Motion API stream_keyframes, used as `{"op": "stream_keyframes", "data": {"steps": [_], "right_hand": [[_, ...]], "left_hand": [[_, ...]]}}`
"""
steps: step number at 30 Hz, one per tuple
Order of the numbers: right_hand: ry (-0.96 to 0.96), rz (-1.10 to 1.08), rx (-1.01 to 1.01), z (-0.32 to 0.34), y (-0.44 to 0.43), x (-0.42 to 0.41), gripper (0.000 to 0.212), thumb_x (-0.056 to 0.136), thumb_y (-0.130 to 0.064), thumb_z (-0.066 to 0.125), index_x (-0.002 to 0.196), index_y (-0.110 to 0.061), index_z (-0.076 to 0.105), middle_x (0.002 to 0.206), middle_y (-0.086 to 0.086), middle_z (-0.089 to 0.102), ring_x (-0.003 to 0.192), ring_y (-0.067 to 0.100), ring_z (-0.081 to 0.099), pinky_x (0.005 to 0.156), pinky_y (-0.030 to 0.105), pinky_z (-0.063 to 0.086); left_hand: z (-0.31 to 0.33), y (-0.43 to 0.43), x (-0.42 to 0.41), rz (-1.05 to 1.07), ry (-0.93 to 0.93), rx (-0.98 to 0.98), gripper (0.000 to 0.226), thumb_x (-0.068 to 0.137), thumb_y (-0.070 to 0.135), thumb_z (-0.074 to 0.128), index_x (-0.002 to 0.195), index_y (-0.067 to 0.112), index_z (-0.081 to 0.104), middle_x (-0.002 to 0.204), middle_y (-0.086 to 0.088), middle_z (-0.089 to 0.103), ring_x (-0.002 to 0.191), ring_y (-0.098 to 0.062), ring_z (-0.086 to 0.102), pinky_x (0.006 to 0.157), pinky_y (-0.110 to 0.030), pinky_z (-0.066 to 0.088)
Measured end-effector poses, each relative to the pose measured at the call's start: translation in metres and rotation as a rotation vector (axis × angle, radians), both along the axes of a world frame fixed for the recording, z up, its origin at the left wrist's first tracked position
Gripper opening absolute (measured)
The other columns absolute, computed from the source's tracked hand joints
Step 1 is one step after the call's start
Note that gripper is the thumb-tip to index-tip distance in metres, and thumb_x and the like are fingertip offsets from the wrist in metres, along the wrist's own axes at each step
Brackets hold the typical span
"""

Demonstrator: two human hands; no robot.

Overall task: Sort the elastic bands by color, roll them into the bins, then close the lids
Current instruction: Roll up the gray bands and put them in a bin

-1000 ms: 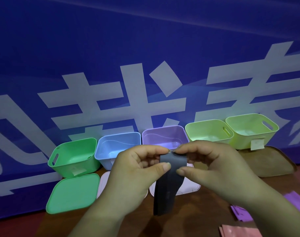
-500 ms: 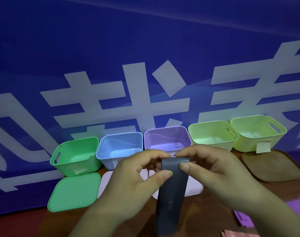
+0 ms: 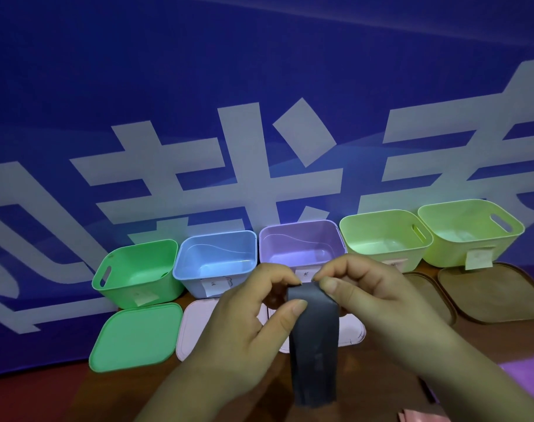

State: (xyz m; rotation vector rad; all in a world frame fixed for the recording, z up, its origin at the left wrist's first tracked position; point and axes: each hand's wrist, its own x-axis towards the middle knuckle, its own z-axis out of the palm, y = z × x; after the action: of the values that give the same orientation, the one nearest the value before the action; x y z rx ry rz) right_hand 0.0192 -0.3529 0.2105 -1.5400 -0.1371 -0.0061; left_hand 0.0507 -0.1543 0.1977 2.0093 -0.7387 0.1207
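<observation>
Head view — both hands (image 3: 247, 318) pinch grey band (image 3: 316, 345).

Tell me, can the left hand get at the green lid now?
Probably yes, once it lets go: the left hand pinches the grey band with the right hand, but the green lid lies uncovered to its left.

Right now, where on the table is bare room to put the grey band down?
Bare table shows in front of the green lid, and at right between the brown lids and the purple band. Bins and lids crowd the back row; the left hand and right hand pinch the grey band at centre.
</observation>
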Motion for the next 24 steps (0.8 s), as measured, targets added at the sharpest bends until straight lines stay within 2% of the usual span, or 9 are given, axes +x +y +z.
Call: {"op": "stream_keyframes", "data": {"steps": [4,7,10,13,16,18,20,22,24], "right_hand": [[-0.028,-0.002,-0.043,-0.002,-0.002,0.0,0.01,0.083,-0.029,0.061,0.084,-0.021,0.068,0.077,0.002,0.067,0.074,0.012,0.061,0.07,0.023,0.049],[-0.04,0.016,-0.094,-0.005,-0.007,0.0,0.023,0.073,-0.041,0.069,0.092,-0.029,0.069,0.086,0.009,0.065,0.078,0.015,0.059,0.074,0.028,0.049],[-0.065,0.033,-0.11,-0.01,-0.013,0.0,0.029,0.069,-0.033,0.076,0.096,-0.034,0.068,0.088,0.001,0.067,0.079,0.017,0.062,0.075,0.025,0.051],[-0.099,0.032,-0.116,-0.013,-0.016,0.0,0.035,0.067,-0.027,0.078,0.1,-0.034,0.068,0.09,0.002,0.068,0.082,0.021,0.065,0.077,0.028,0.053],[-0.143,-0.027,-0.156,-0.014,-0.017,0.0,0.034,0.069,-0.025,0.079,0.1,-0.034,0.07,0.087,0.001,0.068,0.08,0.019,0.065,0.075,0.026,0.053],[-0.165,-0.067,-0.169,-0.015,-0.016,0.001,0.03,0.072,-0.02,0.078,0.098,-0.034,0.072,0.086,0.001,0.071,0.08,0.022,0.067,0.075,0.026,0.054],[-0.148,-0.089,-0.17,-0.016,-0.014,0.002,0.028,0.073,-0.021,0.077,0.097,-0.034,0.072,0.086,0.003,0.072,0.082,0.025,0.068,0.074,0.032,0.056],[-0.127,-0.083,-0.157,-0.018,-0.011,0.004,0.026,0.074,-0.027,0.077,0.099,-0.033,0.072,0.087,0.006,0.073,0.082,0.027,0.069,0.076,0.039,0.057],[-0.122,-0.072,-0.155,-0.018,-0.009,0.005,0.029,0.075,-0.037,0.075,0.103,-0.031,0.071,0.087,0.008,0.072,0.083,0.029,0.069,0.077,0.046,0.057]], "left_hand": [[-0.006,-0.004,0.001,-0.01,0.098,-0.104,0.02,0.087,0.046,0.059,0.107,0.043,0.058,0.097,0.009,0.064,0.094,-0.025,0.06,0.084,-0.035,0.052],[-0.009,-0.008,0.003,-0.031,0.144,-0.17,0.022,0.088,0.043,0.061,0.109,0.037,0.06,0.098,0.002,0.066,0.095,-0.029,0.062,0.085,-0.045,0.053],[-0.012,-0.011,0.004,-0.037,0.207,-0.214,0.025,0.088,0.042,0.061,0.111,0.033,0.06,0.097,-0.006,0.066,0.094,-0.032,0.063,0.084,-0.053,0.052],[-0.017,-0.016,0.006,-0.031,0.252,-0.237,0.025,0.087,0.044,0.061,0.109,0.034,0.06,0.095,-0.007,0.067,0.09,-0.032,0.064,0.081,-0.052,0.054],[-0.019,-0.02,0.007,-0.01,0.272,-0.253,0.023,0.084,0.047,0.06,0.105,0.038,0.06,0.09,-0.003,0.068,0.084,-0.024,0.064,0.073,-0.038,0.052],[-0.018,-0.021,0.009,-0.001,0.269,-0.245,0.023,0.085,0.048,0.059,0.105,0.038,0.06,0.085,-0.005,0.066,0.077,-0.02,0.06,0.07,-0.034,0.049],[-0.017,-0.02,0.011,0.001,0.27,-0.229,0.023,0.086,0.048,0.058,0.106,0.037,0.059,0.082,-0.008,0.063,0.073,-0.02,0.058,0.069,-0.04,0.05],[-0.016,-0.014,0.013,-0.024,0.273,-0.198,0.025,0.089,0.048,0.057,0.11,0.035,0.058,0.083,-0.009,0.064,0.077,-0.027,0.06,0.073,-0.052,0.052],[-0.014,-0.007,0.015,-0.057,0.258,-0.14,0.027,0.09,0.048,0.057,0.113,0.035,0.058,0.089,-0.005,0.067,0.083,-0.028,0.062,0.078,-0.052,0.052]]}}
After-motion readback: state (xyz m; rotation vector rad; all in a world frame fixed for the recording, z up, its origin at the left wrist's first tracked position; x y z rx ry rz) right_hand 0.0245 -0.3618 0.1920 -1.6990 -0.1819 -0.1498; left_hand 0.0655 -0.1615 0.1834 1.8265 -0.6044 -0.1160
